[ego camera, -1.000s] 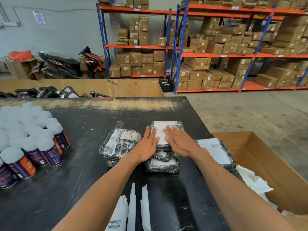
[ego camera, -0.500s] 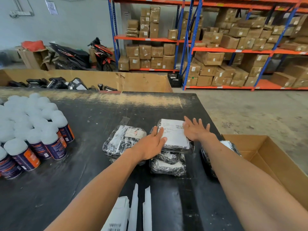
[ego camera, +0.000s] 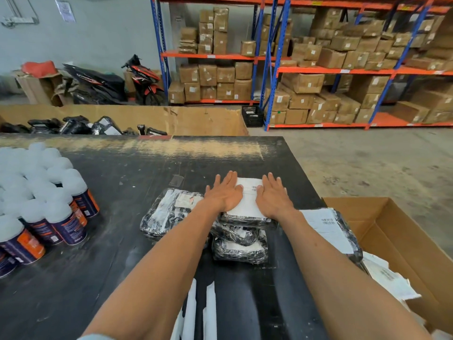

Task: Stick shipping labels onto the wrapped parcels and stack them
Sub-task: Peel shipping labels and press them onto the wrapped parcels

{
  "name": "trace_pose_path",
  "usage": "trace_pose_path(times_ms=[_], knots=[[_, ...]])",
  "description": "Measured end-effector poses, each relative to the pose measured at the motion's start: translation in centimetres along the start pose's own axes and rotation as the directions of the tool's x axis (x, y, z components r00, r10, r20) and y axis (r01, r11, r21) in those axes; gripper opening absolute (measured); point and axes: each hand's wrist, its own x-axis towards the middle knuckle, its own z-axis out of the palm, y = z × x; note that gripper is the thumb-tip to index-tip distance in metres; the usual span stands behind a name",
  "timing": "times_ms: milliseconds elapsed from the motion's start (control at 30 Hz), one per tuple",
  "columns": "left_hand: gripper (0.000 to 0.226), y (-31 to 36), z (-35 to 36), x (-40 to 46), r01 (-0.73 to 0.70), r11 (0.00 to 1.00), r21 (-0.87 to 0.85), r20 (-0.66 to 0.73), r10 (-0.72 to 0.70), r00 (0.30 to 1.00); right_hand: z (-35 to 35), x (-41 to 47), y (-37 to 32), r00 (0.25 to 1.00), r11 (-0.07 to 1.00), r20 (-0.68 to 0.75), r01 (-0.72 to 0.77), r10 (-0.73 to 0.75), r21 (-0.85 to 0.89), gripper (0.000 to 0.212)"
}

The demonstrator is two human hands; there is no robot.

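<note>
Fingers point(ego camera: 226, 179) of both hands lie flat and pressed together on the shipping label point(ego camera: 248, 201), on the top parcel point(ego camera: 247, 220) of a small stack mid-tabletop point(ego camera: 122, 241), and uneven pressure could, I think, wrinkle it or tip the loose pile.

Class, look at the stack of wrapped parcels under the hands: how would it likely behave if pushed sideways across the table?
The stack of wrapped parcels would probably shift unevenly: its layers sit slightly offset. The glossy plastic wrap looks slippery, so the top parcel may slide off first. With the left hand and right hand pressing flat on the label, it seems steadier.
</note>
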Motion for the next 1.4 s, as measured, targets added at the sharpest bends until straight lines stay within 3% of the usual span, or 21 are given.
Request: trace_pose_path(times_ms=[167, 333, 433, 500, 700, 867, 933, 1033, 1100, 1167, 1267, 1400], knots=[[0.058, 0.4, 0.5, -1.7, 0.138, 0.946, -0.295, -0.125, -0.181, 0.976, 0.2, -1.2, -0.1, 0.996, 0.988, -0.074, -0.029, 0.041, 0.151, 0.056], [0.072, -1.1, 2.3, -5.0, -0.051, 0.907, -0.417, -0.124, -0.002, 0.992, 1.0, -4.1, -1.1, 0.98, 0.914, -0.128, -0.092, 0.154, 0.394, 0.079], [0.068, -1.5, 3.3, -5.3, -0.118, 0.923, -0.367, -0.158, 0.063, 0.985, 1.8, -5.0, -1.2, 0.984, 0.923, -0.107, -0.09, 0.139, 0.373, 0.101], [0.063, -1.9, 3.5, -5.0, -0.15, 0.936, -0.318, -0.177, 0.097, 0.979, 1.9, -5.0, -0.9, 0.984, 0.919, -0.116, -0.082, 0.136, 0.385, 0.104], [0.059, -2.5, 3.9, -4.0, -0.176, 0.943, -0.282, -0.23, 0.112, 0.967, 2.0, -5.1, -0.5, 0.961, 0.88, -0.204, -0.07, 0.186, 0.471, 0.064], [0.057, -1.7, 1.9, -4.1, -0.097, 0.934, -0.344, -0.199, 0.029, 0.98, 0.7, -4.9, -0.3, 0.957, 0.867, -0.167, -0.13, 0.236, 0.48, 0.055], [0.063, -1.3, 1.0, -3.0, -0.063, 0.945, -0.321, -0.249, -0.02, 0.968, 0.0, -4.1, -0.5, 0.957, 0.874, -0.137, -0.169, 0.257, 0.456, 0.063], [0.077, -0.6, 0.8, -1.2, 0.026, 0.975, -0.22, -0.212, -0.074, 0.975, -0.2, -2.5, -1.2, 0.96, 0.894, -0.066, -0.227, 0.272, 0.386, 0.094], [0.073, -0.2, 1.4, -0.5, 0.063, 0.979, -0.193, -0.21, -0.104, 0.972, 0.2, -1.5, -1.4, 0.952, 0.901, -0.066, -0.259, 0.299, 0.349, 0.101], [0.063, -0.3, 1.5, -0.6, 0.056, 0.979, -0.196, -0.245, -0.104, 0.964, 0.5, -1.1, -1.3, 0.942, 0.902, -0.132, -0.247, 0.31, 0.354, 0.09], [0.052, -0.6, 1.6, -0.2, 0.036, 0.975, -0.219, -0.301, -0.103, 0.948, 0.4, -1.2, -0.9, 0.915, 0.896, -0.259, -0.188, 0.309, 0.403, 0.057], [0.048, -0.4, 1.2, -0.4, 0.023, 0.976, -0.218, -0.319, -0.093, 0.943, -0.3, -1.0, -1.1, 0.912, 0.892, -0.255, -0.202, 0.322, 0.403, 0.042]])
